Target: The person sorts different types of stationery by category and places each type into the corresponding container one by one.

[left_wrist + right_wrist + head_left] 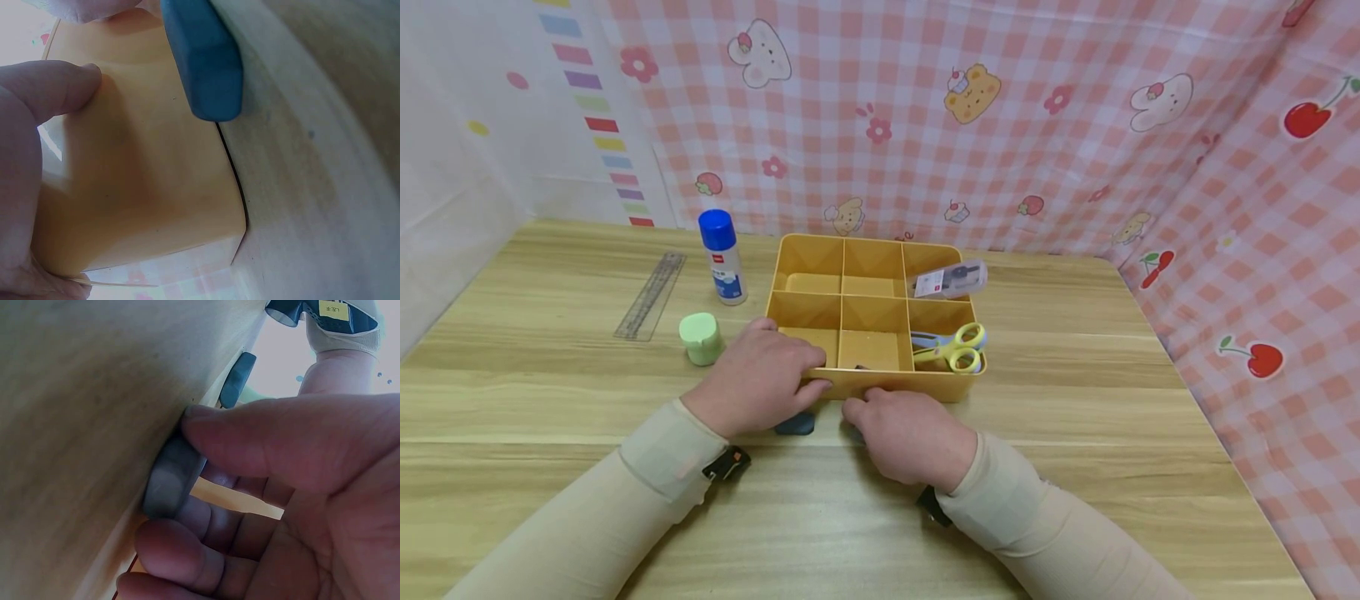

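Observation:
My left hand [756, 379] holds the front left wall of a yellow desk organizer [842, 382]. In the left wrist view the thumb [69, 90] lies against the outer face of that wall. Low in front of the organizer, my right hand [917, 437] pinches a dark grey rounded block [172, 478] at the table surface, thumb on one side and fingers on the other. A second dark block [796, 423], bluish in the left wrist view, lies by the left thumb. Yellow-handled scissors [958, 348] and a clear plastic case [951, 279] sit in the right compartments.
Left of the organizer stand a glue stick [722, 258] with a blue cap and a small light green container [702, 337]. Farther left a clear ruler [651, 296] lies flat. Behind the wooden table [1075, 333] hangs a pink checked cloth [910, 125].

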The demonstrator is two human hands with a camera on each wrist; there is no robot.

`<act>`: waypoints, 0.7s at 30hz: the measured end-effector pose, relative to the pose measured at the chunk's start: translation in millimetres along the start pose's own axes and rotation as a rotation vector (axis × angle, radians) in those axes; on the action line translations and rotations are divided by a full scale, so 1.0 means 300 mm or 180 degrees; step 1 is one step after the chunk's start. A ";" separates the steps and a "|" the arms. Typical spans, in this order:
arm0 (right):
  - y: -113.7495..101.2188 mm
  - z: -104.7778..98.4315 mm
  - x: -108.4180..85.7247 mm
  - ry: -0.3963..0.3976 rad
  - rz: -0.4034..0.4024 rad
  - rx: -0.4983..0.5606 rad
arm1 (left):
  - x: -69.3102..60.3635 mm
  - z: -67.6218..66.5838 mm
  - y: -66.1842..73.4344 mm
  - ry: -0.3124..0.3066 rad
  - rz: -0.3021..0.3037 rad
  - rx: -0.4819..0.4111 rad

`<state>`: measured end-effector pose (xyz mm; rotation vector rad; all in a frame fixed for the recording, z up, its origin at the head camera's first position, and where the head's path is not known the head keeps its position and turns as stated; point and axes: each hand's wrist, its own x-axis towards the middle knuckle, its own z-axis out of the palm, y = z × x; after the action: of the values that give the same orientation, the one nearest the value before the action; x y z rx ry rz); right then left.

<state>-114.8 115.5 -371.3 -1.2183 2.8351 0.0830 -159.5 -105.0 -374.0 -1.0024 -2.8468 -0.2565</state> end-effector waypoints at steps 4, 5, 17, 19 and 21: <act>0.000 -0.001 0.001 -0.0016 0.0010 0.0002 | -0.001 0.000 0.001 -0.0002 -0.0005 -0.0012; 0.000 -0.001 0.001 -0.0018 0.0009 -0.0004 | -0.001 -0.001 0.001 0.0000 -0.0006 -0.0010; 0.000 0.000 0.002 -0.0032 0.0030 0.0029 | 0.000 -0.003 0.003 0.0008 -0.0007 0.0008; 0.000 0.001 0.002 -0.0031 0.0035 0.0043 | -0.001 -0.003 0.003 0.0007 -0.0005 0.0009; -0.001 0.001 0.002 -0.0030 0.0036 0.0049 | 0.000 -0.003 0.003 0.0008 -0.0004 0.0009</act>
<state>-115.1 114.9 -371.6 -1.1956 2.8295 0.0673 -158.8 -104.4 -373.1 -0.9989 -2.8447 -0.2536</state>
